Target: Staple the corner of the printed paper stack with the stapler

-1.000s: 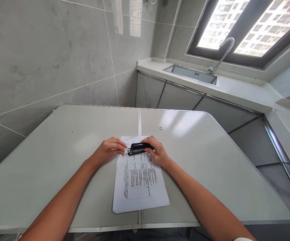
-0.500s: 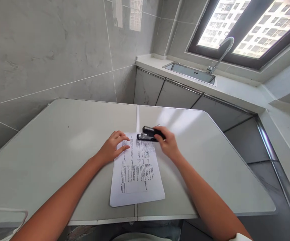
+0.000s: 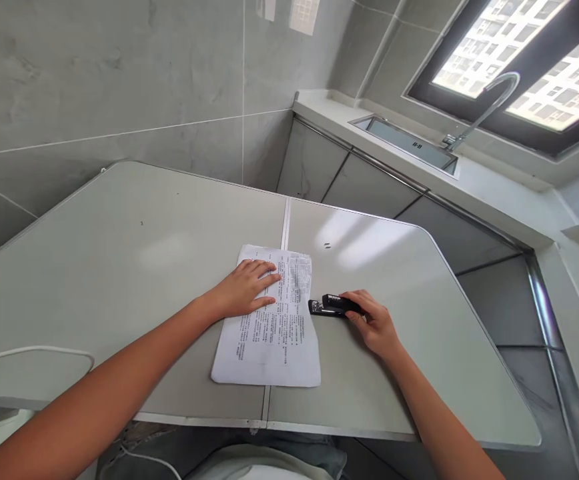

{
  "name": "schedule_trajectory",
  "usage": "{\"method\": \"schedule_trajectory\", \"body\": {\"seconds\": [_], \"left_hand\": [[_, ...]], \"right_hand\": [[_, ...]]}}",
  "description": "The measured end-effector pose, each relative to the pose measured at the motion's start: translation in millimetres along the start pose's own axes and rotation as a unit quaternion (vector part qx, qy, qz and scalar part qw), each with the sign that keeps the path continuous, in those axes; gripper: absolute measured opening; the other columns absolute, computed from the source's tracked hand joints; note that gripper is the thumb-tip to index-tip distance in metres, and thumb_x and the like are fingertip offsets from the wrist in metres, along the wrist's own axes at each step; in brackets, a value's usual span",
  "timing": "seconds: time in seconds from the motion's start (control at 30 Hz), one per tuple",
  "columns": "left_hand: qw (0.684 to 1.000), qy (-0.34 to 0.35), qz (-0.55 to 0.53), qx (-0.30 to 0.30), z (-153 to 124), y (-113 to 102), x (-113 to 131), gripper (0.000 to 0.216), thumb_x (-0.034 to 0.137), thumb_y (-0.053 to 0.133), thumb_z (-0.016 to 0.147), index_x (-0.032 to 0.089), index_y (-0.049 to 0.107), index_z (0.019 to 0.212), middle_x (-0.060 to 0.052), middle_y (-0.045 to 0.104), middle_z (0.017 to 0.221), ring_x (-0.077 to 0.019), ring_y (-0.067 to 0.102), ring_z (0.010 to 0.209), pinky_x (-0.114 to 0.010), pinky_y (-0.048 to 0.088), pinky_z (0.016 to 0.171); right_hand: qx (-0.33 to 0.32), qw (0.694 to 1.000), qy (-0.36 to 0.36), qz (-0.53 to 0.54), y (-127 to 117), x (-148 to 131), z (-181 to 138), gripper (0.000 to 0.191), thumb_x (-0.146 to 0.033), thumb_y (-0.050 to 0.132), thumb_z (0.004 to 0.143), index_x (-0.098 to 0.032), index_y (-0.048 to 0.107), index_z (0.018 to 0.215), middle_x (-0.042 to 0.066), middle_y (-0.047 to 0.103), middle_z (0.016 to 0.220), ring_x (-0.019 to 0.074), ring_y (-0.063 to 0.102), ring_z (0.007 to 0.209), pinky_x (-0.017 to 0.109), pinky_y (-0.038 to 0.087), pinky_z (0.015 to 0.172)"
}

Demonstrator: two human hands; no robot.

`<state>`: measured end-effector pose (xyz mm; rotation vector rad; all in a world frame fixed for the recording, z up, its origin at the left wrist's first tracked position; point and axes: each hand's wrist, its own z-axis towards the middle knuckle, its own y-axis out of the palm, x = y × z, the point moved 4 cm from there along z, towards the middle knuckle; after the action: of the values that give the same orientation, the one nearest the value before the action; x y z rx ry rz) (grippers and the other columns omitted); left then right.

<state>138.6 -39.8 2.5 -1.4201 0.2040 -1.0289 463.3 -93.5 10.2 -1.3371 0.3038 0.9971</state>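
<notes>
A printed paper sheet (image 3: 274,333) lies near the middle of a pale folding table (image 3: 119,253). My left hand (image 3: 245,288) rests flat on the upper left part of the sheet, fingers spread. A black stapler (image 3: 330,305) sits on the table just right of the paper's right edge. My right hand (image 3: 375,325) grips the stapler's rear end, with the stapler's mouth pointing at the sheet.
Two loose staples (image 3: 327,245) lie on the table beyond the paper. A white cable (image 3: 34,350) loops over the table's left edge. A countertop with a steel sink (image 3: 402,143) and tap (image 3: 479,113) runs along the back right under a window.
My right hand has carried the stapler from the top of the sheet down to its right side and set it on the table. My left hand slid further onto the paper.
</notes>
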Motion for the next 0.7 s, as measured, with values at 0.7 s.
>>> {"method": "schedule_trajectory", "body": {"seconds": [0.7], "left_hand": [[0.993, -0.015, 0.102, -0.050, 0, 14, 19, 0.061, 0.058, 0.049, 0.099, 0.029, 0.046, 0.153, -0.011, 0.031, 0.167, -0.0369, 0.031, 0.150, -0.057, 0.025, 0.119]], "right_hand": [[-0.083, 0.989, -0.100, 0.074, 18, -27, 6, 0.035, -0.022, 0.059, 0.099, -0.029, 0.063, 0.133, 0.008, 0.070, 0.109, 0.0251, 0.059, 0.093, 0.043, 0.052, 0.081]]}}
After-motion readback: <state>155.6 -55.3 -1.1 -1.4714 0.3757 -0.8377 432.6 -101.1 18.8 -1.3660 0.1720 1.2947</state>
